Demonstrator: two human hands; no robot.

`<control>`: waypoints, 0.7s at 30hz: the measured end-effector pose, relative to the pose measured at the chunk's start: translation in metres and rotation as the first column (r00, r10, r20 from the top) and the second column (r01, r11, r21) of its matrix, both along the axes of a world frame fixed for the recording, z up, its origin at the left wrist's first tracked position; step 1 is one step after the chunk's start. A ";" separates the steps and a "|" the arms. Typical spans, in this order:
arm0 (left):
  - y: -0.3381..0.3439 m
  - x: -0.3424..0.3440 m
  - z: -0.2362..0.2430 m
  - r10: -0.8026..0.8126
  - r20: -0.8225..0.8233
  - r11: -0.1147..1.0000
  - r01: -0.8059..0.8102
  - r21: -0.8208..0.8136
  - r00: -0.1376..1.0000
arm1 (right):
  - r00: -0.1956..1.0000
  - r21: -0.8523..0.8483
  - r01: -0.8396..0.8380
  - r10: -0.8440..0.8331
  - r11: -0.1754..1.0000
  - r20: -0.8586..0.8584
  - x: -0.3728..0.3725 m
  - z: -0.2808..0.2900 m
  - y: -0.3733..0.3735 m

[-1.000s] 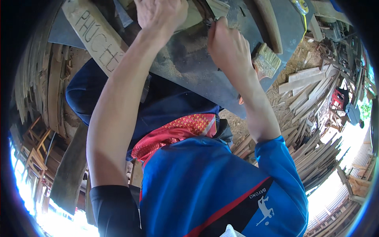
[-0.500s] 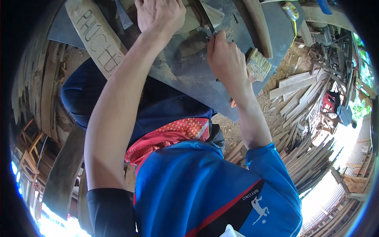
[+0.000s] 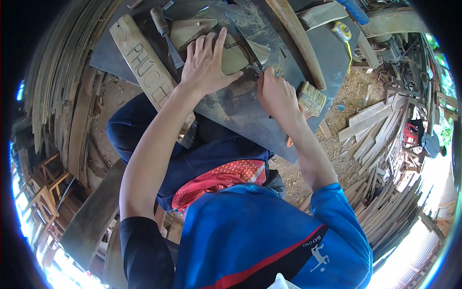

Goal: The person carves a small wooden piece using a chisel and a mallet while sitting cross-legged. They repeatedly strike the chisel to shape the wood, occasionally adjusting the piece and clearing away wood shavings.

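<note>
My left hand [image 3: 204,67], fingers spread, rests over a pale wooden piece [image 3: 233,54] on the dark, sawdust-covered work surface [image 3: 269,135]. My right hand [image 3: 276,94] grips a long, narrow dark-bladed tool [image 3: 243,38], perhaps a saw or file, angled up and left beside that piece. A chisel [image 3: 171,43] with a wooden handle lies left of my left hand. Further left is a light plank [image 3: 130,43] with carved lettering. A worn paintbrush [image 3: 312,101] lies partly behind my right hand.
A long curved wooden bar [image 3: 298,41], yellow tape measure [image 3: 342,32] and blue object [image 3: 353,9] are at upper right. Stacked boards [image 3: 72,43] stand on the left; loose planks [image 3: 365,120] and a red object [image 3: 410,132] are on the right. Shavings cover the floor.
The bench now sits lower in the view, showing more of its top. My left hand's fingers are more stretched out. My right hand, still on the tool, appears lower in the picture.
</note>
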State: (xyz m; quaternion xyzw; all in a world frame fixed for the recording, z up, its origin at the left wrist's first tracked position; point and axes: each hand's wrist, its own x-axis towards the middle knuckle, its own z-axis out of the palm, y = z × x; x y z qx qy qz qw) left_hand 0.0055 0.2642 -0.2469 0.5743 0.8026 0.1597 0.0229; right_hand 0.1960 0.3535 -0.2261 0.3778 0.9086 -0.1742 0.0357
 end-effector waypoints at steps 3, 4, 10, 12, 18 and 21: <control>0.003 0.003 0.013 0.039 0.047 0.997 -0.036 -0.063 0.998 | 0.999 0.012 -0.010 0.010 1.000 -0.037 0.003 0.008 0.003; 0.000 0.007 0.018 0.058 0.045 0.996 -0.055 -0.065 0.997 | 0.998 0.024 -0.018 0.019 1.000 -0.055 0.005 0.013 0.003; -0.039 0.008 0.082 0.101 0.049 0.995 -0.101 0.007 0.994 | 0.981 -0.059 -0.077 0.066 0.995 -0.183 0.004 0.054 -0.022; -0.071 -0.003 0.086 0.144 0.038 0.989 -0.145 0.042 0.989 | 0.970 -0.064 -0.153 0.137 0.986 -0.201 -0.006 0.061 -0.038; -0.141 -0.020 0.063 0.398 0.038 0.917 -0.397 -0.024 0.917 | 0.931 -0.040 -0.324 0.311 0.945 -0.193 -0.057 0.039 -0.082; -0.154 -0.029 0.049 0.434 0.087 0.901 -0.433 -0.022 0.897 | 0.931 -0.063 -0.348 0.337 0.935 -0.143 -0.072 0.037 -0.091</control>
